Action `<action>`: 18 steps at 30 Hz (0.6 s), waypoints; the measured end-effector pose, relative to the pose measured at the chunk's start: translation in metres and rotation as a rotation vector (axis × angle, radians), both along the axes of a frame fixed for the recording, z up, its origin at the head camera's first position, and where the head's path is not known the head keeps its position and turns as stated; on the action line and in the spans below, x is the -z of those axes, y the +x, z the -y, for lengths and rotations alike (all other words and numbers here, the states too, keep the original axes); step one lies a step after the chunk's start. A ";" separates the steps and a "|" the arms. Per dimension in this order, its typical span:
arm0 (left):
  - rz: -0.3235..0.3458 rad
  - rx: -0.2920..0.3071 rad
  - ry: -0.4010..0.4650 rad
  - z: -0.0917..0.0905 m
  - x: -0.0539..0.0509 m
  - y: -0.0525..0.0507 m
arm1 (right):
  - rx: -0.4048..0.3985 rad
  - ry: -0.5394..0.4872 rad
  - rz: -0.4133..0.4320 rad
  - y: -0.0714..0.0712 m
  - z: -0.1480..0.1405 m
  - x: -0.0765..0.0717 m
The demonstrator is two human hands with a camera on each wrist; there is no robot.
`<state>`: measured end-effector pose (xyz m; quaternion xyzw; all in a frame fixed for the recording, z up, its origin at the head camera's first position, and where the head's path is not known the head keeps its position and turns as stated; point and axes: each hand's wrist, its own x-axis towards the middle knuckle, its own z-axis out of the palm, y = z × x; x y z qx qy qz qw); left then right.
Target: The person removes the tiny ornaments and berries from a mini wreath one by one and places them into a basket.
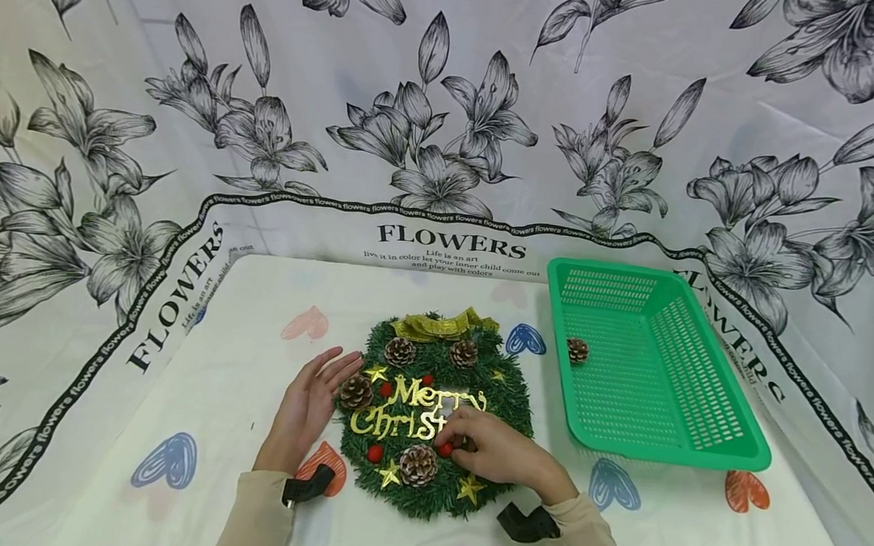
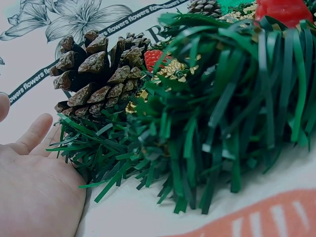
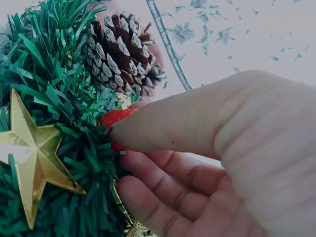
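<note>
A green tinsel wreath (image 1: 512, 390) lies flat, with gold "Merry Christmas" lettering (image 1: 405, 425) across its middle. Thumb and fingers of my right hand (image 1: 497, 448) pinch a red berry (image 3: 116, 117) among the tinsel, right of a frosted pine cone (image 1: 418, 465). That hand hides the end of the lettering. My left hand (image 1: 304, 407) stays at the wreath's left edge, fingers extended beside another pine cone (image 2: 94, 74). A gold star (image 3: 37, 148) sits near the right hand. Yellow-gold ribbon (image 1: 441, 327) crosses the wreath's top.
To the right stands a green plastic basket (image 1: 654, 457) with one loose pine cone (image 1: 577, 350) inside, by its left wall. A white cloth with printed hearts (image 1: 165, 460) covers the table. Flower-printed fabric (image 1: 447, 115) hangs behind and at both sides.
</note>
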<state>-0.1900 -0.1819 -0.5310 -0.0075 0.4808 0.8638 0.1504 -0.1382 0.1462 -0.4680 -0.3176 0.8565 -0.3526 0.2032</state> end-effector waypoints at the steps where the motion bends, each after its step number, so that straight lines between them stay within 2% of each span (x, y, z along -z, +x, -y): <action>1: 0.000 0.001 0.001 0.000 0.000 0.000 | 0.001 0.002 -0.002 0.000 0.000 0.000; 9: -0.008 0.005 -0.005 0.000 0.000 0.000 | -0.011 0.009 -0.015 -0.003 0.001 0.000; 18: -0.006 0.003 -0.011 0.000 0.000 0.001 | 0.005 -0.071 0.073 -0.005 0.000 -0.002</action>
